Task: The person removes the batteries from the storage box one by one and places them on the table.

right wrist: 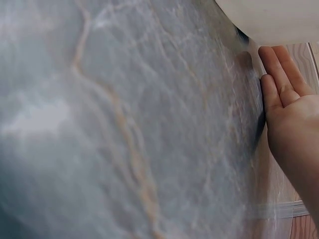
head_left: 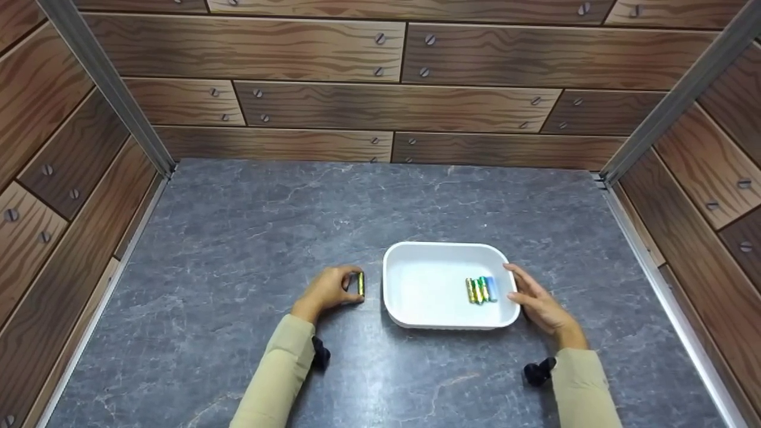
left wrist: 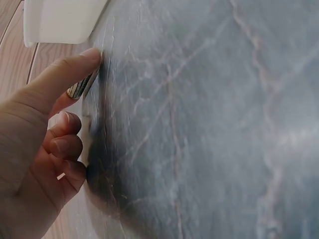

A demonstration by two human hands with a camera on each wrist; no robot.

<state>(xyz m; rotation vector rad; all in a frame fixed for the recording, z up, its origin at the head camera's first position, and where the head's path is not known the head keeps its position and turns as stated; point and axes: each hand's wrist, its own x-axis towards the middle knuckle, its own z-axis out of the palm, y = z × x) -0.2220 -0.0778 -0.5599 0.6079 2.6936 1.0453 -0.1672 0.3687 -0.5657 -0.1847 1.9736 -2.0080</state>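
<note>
My left hand is low over the table, left of a white plastic tub. Its thumb and forefinger pinch a gold battery by the two ends. In the left wrist view that battery is partly behind the thumb, and the other fingers curl loosely. On the tub's right side, my right hand holds the rim, with thumb and forefinger tips over the edge. Straight fingers show beside the tub's wall in the right wrist view. Several gold, green and blue batteries lie side by side inside the tub's right half.
The grey marbled table is bounded by wood-patterned panels at the back and both sides. Metal posts stand at the back corners. Dark wrist devices sit under both sleeves.
</note>
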